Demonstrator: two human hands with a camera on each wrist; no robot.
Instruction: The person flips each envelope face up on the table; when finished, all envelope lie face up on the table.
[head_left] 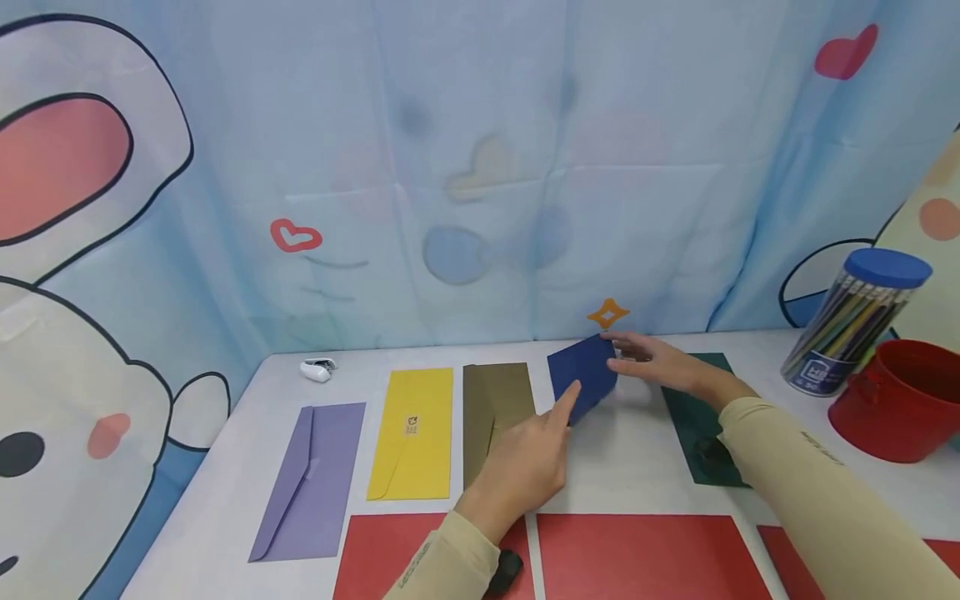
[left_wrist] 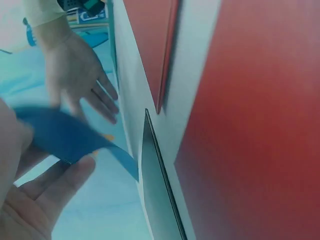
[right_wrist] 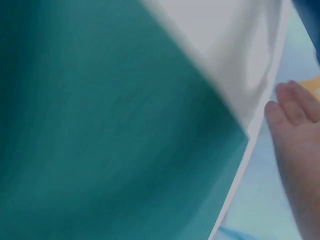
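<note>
A dark blue envelope point(head_left: 581, 371) is raised off the table near its back edge, tilted and bent. My left hand point(head_left: 525, 458) pinches it by its near side, thumb and fingers on opposite faces in the left wrist view, and the index finger lies along its front. At the envelope's far right edge is my right hand point(head_left: 660, 364), fingers extended and loosely spread; in the left wrist view this hand point(left_wrist: 77, 72) grips nothing. Beneath the right forearm lies a dark green envelope point(head_left: 686, 425), which fills much of the right wrist view.
To the left lie an olive envelope point(head_left: 498, 392), a yellow envelope point(head_left: 408, 467) and a purple envelope point(head_left: 330, 492). Red envelopes point(head_left: 637, 558) line the front. A small white stapler-like item point(head_left: 317, 370) sits back left. A pencil jar point(head_left: 855, 325) and red bucket point(head_left: 896, 417) stand right.
</note>
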